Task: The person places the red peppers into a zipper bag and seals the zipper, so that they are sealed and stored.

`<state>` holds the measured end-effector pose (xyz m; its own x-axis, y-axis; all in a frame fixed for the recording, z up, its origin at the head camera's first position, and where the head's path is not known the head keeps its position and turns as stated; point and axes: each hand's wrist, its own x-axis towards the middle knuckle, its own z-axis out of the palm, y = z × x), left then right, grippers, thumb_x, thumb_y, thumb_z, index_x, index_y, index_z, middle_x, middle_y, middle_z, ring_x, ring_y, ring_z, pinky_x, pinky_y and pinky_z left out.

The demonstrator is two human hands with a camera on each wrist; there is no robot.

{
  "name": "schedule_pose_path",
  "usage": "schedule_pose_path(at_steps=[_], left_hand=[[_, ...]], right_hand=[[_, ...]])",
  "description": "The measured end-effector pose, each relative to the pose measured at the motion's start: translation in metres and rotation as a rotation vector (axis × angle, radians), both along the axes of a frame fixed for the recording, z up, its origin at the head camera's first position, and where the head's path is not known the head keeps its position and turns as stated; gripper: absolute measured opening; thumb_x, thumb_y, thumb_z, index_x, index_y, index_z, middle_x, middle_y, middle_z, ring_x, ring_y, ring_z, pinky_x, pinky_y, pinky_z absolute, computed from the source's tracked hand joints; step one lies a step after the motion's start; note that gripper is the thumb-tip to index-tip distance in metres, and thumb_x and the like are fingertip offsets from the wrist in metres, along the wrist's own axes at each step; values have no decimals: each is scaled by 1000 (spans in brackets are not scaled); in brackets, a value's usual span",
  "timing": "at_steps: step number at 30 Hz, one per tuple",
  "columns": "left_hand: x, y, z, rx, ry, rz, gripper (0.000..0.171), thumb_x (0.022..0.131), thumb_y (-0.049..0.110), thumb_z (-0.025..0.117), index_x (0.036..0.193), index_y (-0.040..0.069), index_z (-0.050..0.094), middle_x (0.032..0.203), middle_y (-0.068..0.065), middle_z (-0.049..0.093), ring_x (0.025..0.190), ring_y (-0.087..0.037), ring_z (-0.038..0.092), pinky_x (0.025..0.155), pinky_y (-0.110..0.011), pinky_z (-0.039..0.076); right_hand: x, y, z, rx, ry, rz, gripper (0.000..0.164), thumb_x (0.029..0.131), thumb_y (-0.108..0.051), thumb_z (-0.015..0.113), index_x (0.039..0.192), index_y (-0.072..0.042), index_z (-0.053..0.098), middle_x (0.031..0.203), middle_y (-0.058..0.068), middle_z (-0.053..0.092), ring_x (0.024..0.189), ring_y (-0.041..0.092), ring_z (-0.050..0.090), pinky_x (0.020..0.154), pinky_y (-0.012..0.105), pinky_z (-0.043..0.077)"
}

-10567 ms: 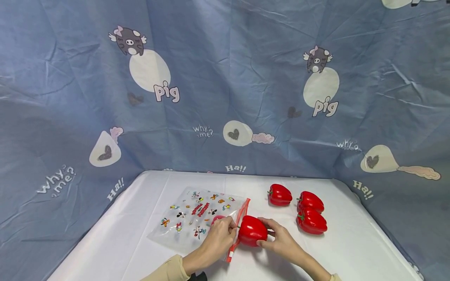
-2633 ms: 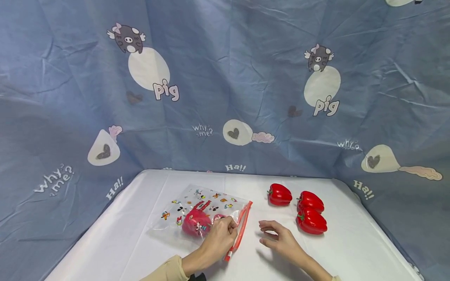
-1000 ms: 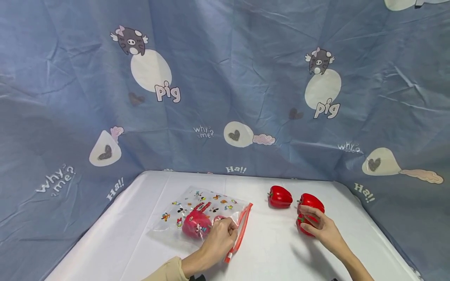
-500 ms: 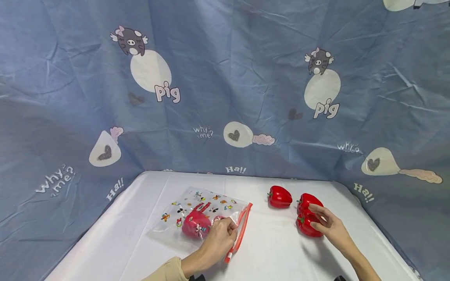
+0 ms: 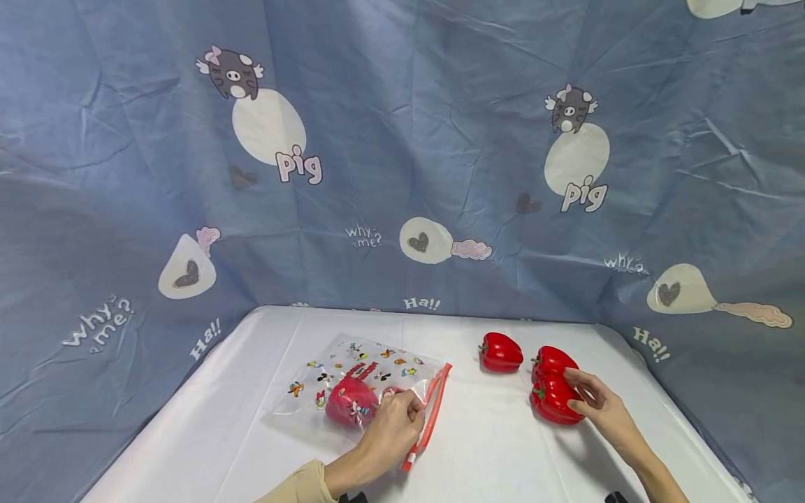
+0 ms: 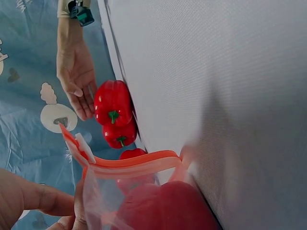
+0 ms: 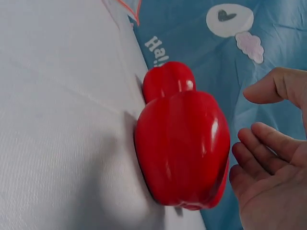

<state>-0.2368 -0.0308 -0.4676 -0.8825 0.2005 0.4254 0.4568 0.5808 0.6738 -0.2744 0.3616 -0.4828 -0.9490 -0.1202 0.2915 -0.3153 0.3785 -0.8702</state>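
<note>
Left hand (image 5: 395,423) pinches a printed bag (image 5: 339,365) (right hand (image 5: 602,407) beside a pepper (image 5: 553,401)).

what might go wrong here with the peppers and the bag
The right hand might bump the rear pepper while grasping the front pepper, since the two sit close together. The left hand holds the clear bag near its red-edged mouth; if that hold slips, the opening could sag.
</note>
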Motion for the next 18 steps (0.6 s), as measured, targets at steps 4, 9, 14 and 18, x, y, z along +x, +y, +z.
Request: schedule_pose_path(at_steps=[4, 9, 14, 18], left_hand=[[0, 0, 0, 11, -18, -7, 11, 81, 2, 60, 73, 9, 63, 59, 10, 51, 53, 3, 42, 49, -16, 39], [0, 0, 0, 1, -4, -3, 11, 81, 2, 60, 73, 8, 63, 59, 10, 51, 54, 3, 42, 49, -16, 39], [1, 0, -1, 0, -6, -7, 10, 81, 2, 59, 74, 8, 63, 59, 10, 51, 54, 3, 42, 49, -16, 39], [1, 0, -2, 8, -19, -16, 10, 81, 2, 59, 74, 9, 63, 60, 11, 50, 53, 4, 42, 48, -16, 39]], right_hand=[[-1, 5, -3, 14, -46, -16, 54, 89, -10, 65, 137, 3, 44, 130, -4, 53, 114, -23, 41, 92, 1, 35], [-3, 9, -5, 38, -89, -39, 56, 90, -13, 65, 138, 2, 42, 134, 12, 51, 112, -24, 38, 92, 1, 35], [-5, 13, -10, 29, -146, -39, 59, 91, -17, 65, 141, 2, 39, 141, 19, 45, 112, -24, 38, 91, 2, 36], [-5, 14, -11, 30, -188, -50, 62, 90, -20, 65, 142, 1, 38, 146, 22, 39, 111, -25, 36, 90, 1, 36]])
